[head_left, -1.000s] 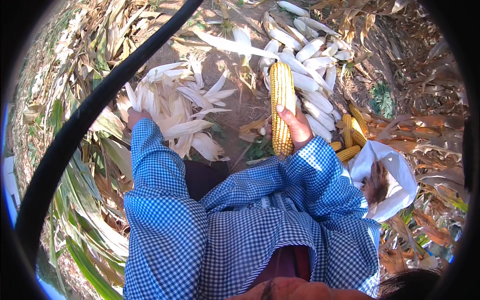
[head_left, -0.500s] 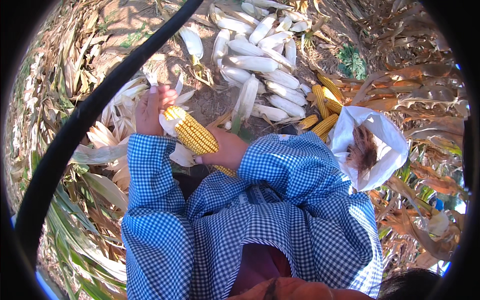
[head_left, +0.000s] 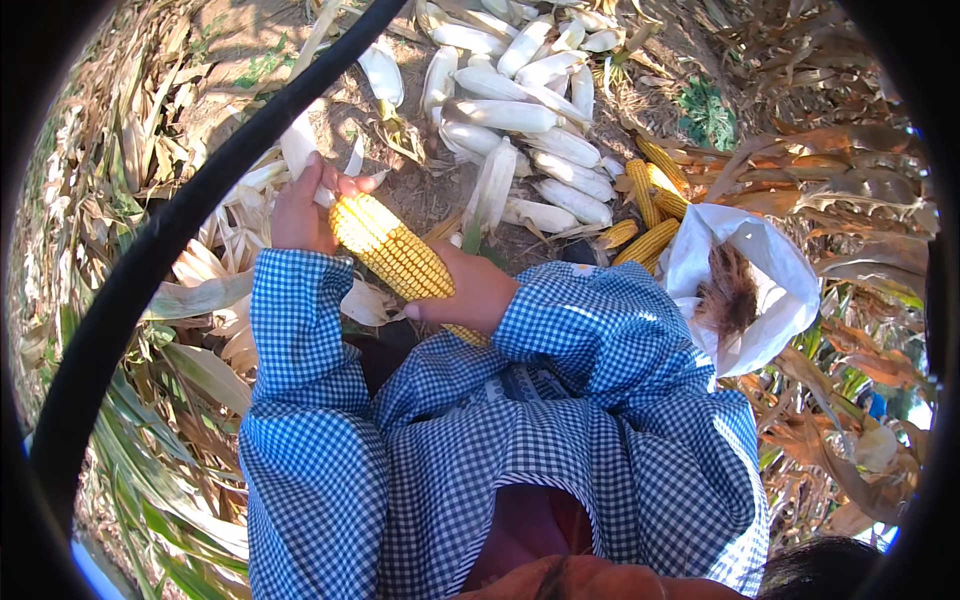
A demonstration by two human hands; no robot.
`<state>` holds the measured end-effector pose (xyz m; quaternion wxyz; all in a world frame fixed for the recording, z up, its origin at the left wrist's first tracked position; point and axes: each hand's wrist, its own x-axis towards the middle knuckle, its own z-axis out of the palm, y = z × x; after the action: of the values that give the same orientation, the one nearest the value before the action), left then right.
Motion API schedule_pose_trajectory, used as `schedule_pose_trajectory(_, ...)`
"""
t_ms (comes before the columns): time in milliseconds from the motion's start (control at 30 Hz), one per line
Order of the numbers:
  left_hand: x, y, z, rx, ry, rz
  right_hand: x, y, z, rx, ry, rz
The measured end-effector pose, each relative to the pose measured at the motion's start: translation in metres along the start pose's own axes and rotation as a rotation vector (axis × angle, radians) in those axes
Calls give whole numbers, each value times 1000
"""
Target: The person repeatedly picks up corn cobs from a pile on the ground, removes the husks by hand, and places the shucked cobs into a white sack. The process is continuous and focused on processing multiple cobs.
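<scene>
A bare yellow ear of corn (head_left: 390, 245) lies slanted between my hands, its kernels showing along most of its length. Around its lower right end my right hand (head_left: 478, 288) is closed. At the upper left end my left hand (head_left: 303, 212) grips pale corn husk (head_left: 298, 145), which sticks up past the thumb. Another yellow ear (head_left: 466, 334) shows partly below my right hand, close to my lap. Loose dry husks (head_left: 232, 228) lie to the left of my left hand.
Ahead on the soil lies a pile of ears in white husks (head_left: 510, 115). Several bare yellow ears (head_left: 650, 240) rest right of it, next to an open white sack (head_left: 790, 300) with brown corn silk (head_left: 728, 290). A black curved bar (head_left: 190, 215) crosses the left side; dry stalks (head_left: 860, 190) stand right.
My left fingers have closed from a looser spread onto the husk, and more pale husk now stands above them. The ear and my right hand have shifted slightly to the right.
</scene>
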<state>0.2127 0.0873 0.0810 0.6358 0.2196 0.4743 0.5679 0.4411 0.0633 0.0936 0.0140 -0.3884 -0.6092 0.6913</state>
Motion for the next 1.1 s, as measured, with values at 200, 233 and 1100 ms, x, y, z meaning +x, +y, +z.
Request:
schedule_pose_trajectory(200, 6, 6, -5, -459, 60, -127, 0, -2, -4, -495, 154, -46)
schedule_pose_trajectory(233, 7, 5, -7, -445, 50, -141, -2, -2, -7, -505, 157, -77)
schedule_pose_trajectory(1100, 4, 28, -46, -962, 506, 170, 4, 179, -210, -1010, 820, 723)
